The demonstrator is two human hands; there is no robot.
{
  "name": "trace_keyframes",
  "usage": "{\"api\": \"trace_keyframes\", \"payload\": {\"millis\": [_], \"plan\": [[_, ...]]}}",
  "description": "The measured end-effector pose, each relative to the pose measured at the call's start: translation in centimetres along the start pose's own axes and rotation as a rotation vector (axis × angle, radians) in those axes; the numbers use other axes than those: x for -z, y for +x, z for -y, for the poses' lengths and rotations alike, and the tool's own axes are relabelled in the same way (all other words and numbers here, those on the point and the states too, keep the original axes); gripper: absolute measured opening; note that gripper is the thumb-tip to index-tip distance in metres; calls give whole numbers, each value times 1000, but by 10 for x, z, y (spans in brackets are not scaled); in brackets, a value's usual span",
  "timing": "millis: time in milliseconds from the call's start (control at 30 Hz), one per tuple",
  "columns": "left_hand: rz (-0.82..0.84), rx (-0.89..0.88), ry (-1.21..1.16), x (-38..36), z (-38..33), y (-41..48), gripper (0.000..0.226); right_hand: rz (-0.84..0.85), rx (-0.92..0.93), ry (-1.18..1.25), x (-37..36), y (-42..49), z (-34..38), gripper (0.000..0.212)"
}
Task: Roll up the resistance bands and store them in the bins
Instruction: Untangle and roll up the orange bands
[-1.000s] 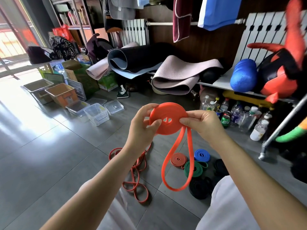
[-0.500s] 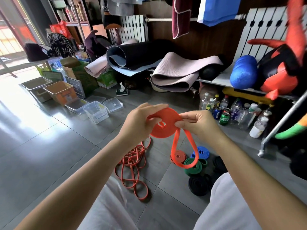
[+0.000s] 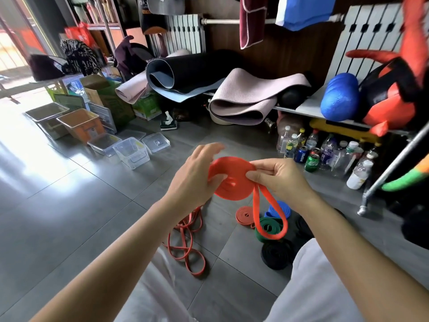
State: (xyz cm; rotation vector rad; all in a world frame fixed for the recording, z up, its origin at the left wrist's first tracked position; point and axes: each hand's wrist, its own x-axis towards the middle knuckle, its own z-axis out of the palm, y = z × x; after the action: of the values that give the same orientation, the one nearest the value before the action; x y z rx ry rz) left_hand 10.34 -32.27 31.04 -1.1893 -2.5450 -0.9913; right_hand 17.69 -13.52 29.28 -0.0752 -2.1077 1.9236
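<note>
Where the loose end meets the roll, the right hand (image 3: 278,180) pinches the orange band (image 3: 232,182) between thumb and fingers. The pinch is at the right edge of the flat round roll. The left hand (image 3: 192,180) is on the other side. Its thumb lies on the front of the roll. Its fingers are lifted and spread above it, a bit blurry, so I cannot tell if any finger is behind. The band is up in the air in front of the person, over the floor. Most of it is wound up. A short loop (image 3: 271,234) hangs down from the pinch.

I think this is the rolling step, and it is almost done for this band. The next move needs the left hand to take hold of the roll and turn it. The right hand must feed the loop in flat and tight. If the pinch slips, the roll could spring open.

Down on the floor, near the person, lie a small red roll (image 3: 245,214), a blue roll (image 3: 279,209), a green roll (image 3: 267,226) and a black band (image 3: 276,254). Left of them a thin orange band (image 3: 185,240) lies in a loose tangle, not rolled yet. Farther off to the left stand a clear bin (image 3: 132,153), an orange bin (image 3: 80,123) and a grey bin (image 3: 47,115). I see no band in the clear bin, so I think storing comes later.
</note>
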Motion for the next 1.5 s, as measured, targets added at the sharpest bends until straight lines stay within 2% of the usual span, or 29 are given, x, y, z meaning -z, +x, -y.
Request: {"api": "trace_keyframes", "payload": {"millis": [33,100,200,300,400,533,700,800,900,1000,1067,1133,1233,1400,1500], "plan": [[44,-104,134,3,-1,2,60,22,-9,1,-1,0,-1,26],[154,-233,269,8,-5,5,56,47,-10,-4,-3,2,-1,28],[201,-230,252,12,-3,11,51,55,-2,-7,-4,6,0,28],[120,-170,146,17,2,13,50,59,-52,-61,1,9,-12,25],[-6,-100,103,24,14,16,50,-32,-178,-196,8,1,-41,18],[-79,-46,96,38,30,19,50,-100,-293,-196,11,-18,-77,12],[-95,-13,130,48,47,18,50,-200,-366,36,15,-22,-82,12],[-111,-11,143,47,56,17,50,-241,-366,193,22,-20,-75,19],[-122,15,122,47,65,16,51,-209,-415,393,29,-18,-71,28],[-116,25,143,45,73,14,50,-185,-441,587,30,-17,-72,15],[-115,30,154,43,77,13,50,-162,-429,706,29,-16,-72,16],[-113,36,158,42,79,12,49,-132,-407,741,29,-15,-72,21],[-107,27,171,41,81,11,49,-139,-409,779,30,-13,-75,15],[-87,-15,168,40,78,12,49,-160,-450,698,35,-11,-78,25],[-35,-69,135,35,69,13,49,-156,-467,437,31,-10,-77,32]]}}
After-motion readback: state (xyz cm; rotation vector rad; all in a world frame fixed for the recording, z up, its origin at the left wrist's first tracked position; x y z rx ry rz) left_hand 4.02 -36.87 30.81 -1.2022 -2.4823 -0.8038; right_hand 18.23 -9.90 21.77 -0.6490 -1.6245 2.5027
